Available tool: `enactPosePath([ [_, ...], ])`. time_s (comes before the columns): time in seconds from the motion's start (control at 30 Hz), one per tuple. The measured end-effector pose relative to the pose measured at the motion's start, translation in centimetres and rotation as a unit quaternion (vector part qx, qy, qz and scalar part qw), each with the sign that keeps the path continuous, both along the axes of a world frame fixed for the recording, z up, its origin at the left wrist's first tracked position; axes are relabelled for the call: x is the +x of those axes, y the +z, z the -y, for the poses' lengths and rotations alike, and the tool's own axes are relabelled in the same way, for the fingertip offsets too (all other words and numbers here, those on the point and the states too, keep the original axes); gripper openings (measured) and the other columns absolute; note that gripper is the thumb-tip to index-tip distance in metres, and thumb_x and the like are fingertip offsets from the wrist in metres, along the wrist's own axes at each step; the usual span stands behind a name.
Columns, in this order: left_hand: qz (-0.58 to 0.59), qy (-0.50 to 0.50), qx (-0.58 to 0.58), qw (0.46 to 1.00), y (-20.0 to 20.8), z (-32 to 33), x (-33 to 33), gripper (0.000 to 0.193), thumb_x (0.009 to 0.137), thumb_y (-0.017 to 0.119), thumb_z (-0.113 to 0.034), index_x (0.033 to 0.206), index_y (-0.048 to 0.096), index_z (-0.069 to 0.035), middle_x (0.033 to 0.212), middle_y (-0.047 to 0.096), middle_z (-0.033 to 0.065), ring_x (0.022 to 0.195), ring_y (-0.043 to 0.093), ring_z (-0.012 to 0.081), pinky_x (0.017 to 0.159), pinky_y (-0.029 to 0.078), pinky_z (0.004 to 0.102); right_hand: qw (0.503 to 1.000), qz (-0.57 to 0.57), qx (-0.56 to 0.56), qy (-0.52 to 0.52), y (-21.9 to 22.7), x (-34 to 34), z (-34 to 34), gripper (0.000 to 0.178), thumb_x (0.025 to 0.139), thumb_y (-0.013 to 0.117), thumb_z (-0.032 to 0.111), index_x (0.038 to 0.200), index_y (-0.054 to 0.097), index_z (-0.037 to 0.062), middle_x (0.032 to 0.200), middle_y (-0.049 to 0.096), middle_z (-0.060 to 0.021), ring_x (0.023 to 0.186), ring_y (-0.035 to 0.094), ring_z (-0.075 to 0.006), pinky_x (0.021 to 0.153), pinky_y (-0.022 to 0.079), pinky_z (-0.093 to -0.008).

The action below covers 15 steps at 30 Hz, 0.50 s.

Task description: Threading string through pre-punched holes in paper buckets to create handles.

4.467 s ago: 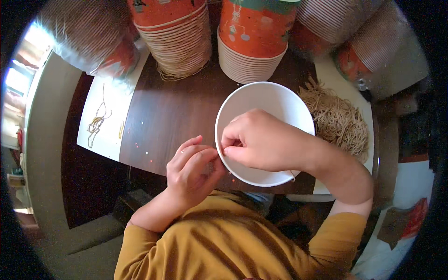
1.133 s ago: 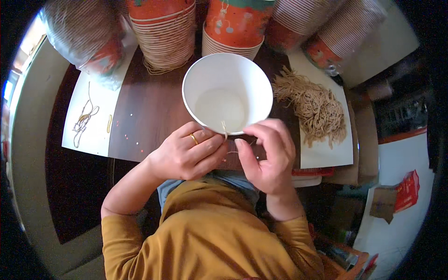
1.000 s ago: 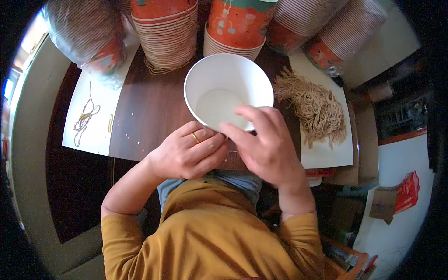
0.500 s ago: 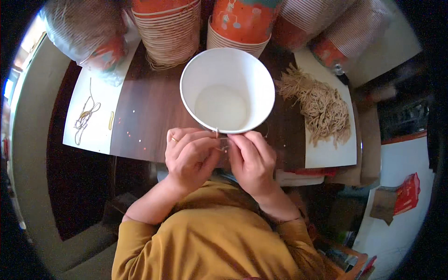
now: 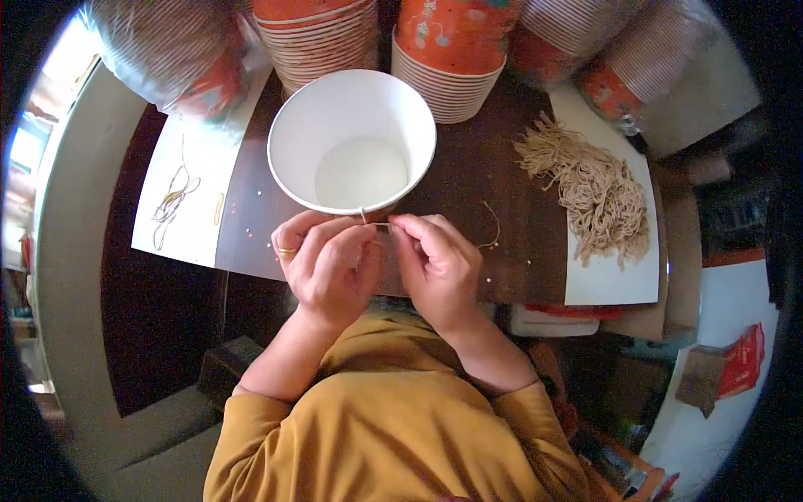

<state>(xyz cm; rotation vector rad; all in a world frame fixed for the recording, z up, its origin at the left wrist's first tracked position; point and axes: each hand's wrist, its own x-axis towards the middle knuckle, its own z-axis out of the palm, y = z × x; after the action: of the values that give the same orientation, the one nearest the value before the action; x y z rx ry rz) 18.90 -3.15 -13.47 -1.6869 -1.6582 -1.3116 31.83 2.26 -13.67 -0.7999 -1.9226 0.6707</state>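
A large white-lined paper bucket (image 5: 288, 146) stands on the dark tabletop, its open mouth tilted toward me. A thin beige string (image 5: 363, 215) crosses its near rim and runs between my fingers. My left hand (image 5: 328, 259) is closed just below that rim, fingertips pinching the string; a ring is on one finger. Beside it my right hand (image 5: 439, 263) pinches the string between thumb and forefinger, its other fingers curled. The two sets of fingertips are a small gap apart. Where the string passes inside the left fingers is hidden.
Stacks of orange paper buckets (image 5: 452, 84) line the back, some in clear plastic (image 5: 201, 92). A heap of beige strings (image 5: 598, 201) lies on white board at right. Loose dark string (image 5: 174, 201) lies on the left board. A short string piece (image 5: 498, 224) rests right of my hand.
The bucket has shifted left, and both hands have moved slightly left and toward the far side with it. The short string piece beside my right hand now shows more fully. The view has shifted a little.
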Motion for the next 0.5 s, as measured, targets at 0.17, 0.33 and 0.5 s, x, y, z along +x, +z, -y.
enactPosePath([
  [0.17,0.474,-0.13,-0.083,0.867,0.3,0.7,0.0,0.013,0.076,0.067,0.004,0.086,0.061,-0.004,0.083,0.066,0.0066,0.075,0.062,0.0167,0.073,0.05,0.0266,0.996,0.018,0.083,-0.005,-0.8,-1.4,-0.1,0.02,0.075,0.066,-0.005,0.093,0.064,0.0022,0.074,0.062,-0.0116,0.064,0.062,-0.0278,0.055,0.048,-0.0333],
  [0.33,0.784,-0.21,-0.06,0.581,0.2,1.3,-1.3,0.01,0.084,0.065,0.001,0.091,0.06,-0.003,0.086,0.066,0.008,0.078,0.064,0.0143,0.071,0.05,0.0238,0.996,-0.042,-0.043,0.063,-0.5,-3.2,0.0,0.014,0.083,0.06,0.008,0.096,0.062,0.0041,0.081,0.064,-0.0137,0.073,0.062,-0.0324,0.066,0.051,-0.0393],
  [0.5,0.785,-0.198,-0.04,0.585,-0.3,2.3,-2.3,0.005,0.088,0.06,-0.006,0.092,0.056,-0.004,0.088,0.065,0.0094,0.078,0.064,0.018,0.071,0.051,0.0302,0.904,-0.154,-0.36,0.17,-0.4,-5.1,0.3,0.016,0.09,0.058,0.01,0.096,0.067,-0.0012,0.089,0.07,-0.0105,0.081,0.063,-0.0102,0.073,0.05,-0.0276],
])
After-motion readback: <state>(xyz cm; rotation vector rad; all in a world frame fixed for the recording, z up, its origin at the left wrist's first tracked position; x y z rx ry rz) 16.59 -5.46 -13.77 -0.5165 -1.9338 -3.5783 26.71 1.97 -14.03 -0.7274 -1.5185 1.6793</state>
